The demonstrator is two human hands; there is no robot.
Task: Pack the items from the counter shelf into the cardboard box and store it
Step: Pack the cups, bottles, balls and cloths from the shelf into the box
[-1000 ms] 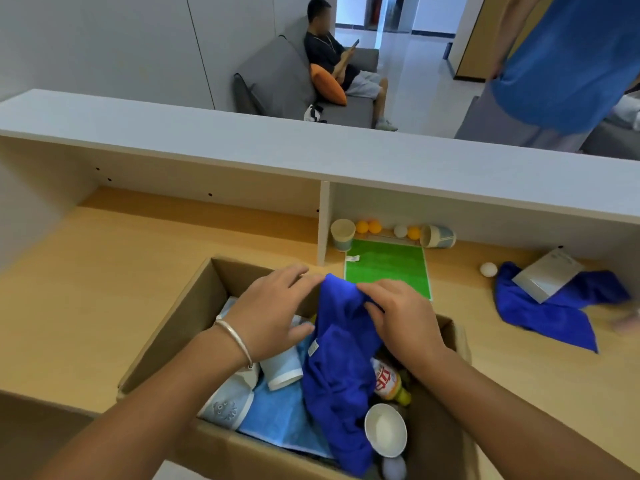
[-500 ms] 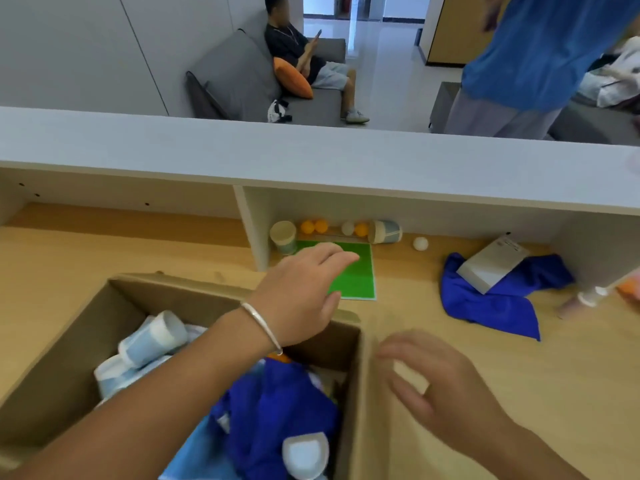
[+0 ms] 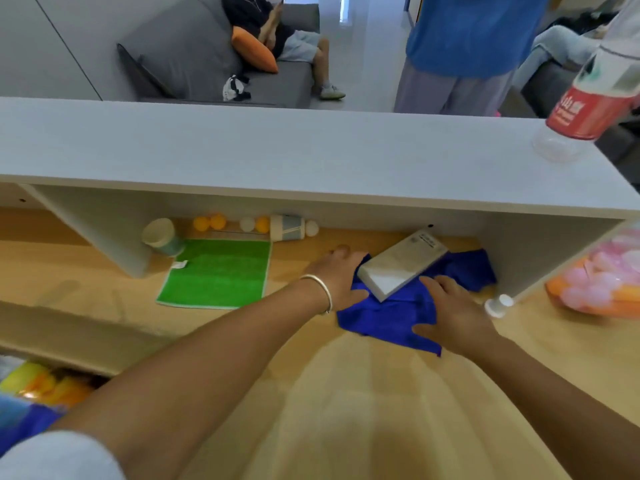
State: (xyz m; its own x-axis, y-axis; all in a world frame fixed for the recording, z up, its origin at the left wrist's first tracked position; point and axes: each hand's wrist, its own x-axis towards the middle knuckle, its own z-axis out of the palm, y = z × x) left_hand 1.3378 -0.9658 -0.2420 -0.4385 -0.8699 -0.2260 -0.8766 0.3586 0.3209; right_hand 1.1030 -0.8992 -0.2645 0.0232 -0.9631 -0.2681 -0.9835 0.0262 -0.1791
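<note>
Head view: we flank the box [image 3: 401, 265] lying on the blue cloth [image 3: 394, 317], left hand [image 3: 341, 277] and right hand [image 3: 453, 313] spread flat, holding nothing, likely to gather both.

crumpled blue cloth [image 3: 398, 315] on counter, grey flat box [image 3: 401, 263] tilted atop it

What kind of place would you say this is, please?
Probably an office lounge or reception area: a long counter with a shelf beneath, a grey sofa beyond it, and a tiled corridor leading off.
</note>
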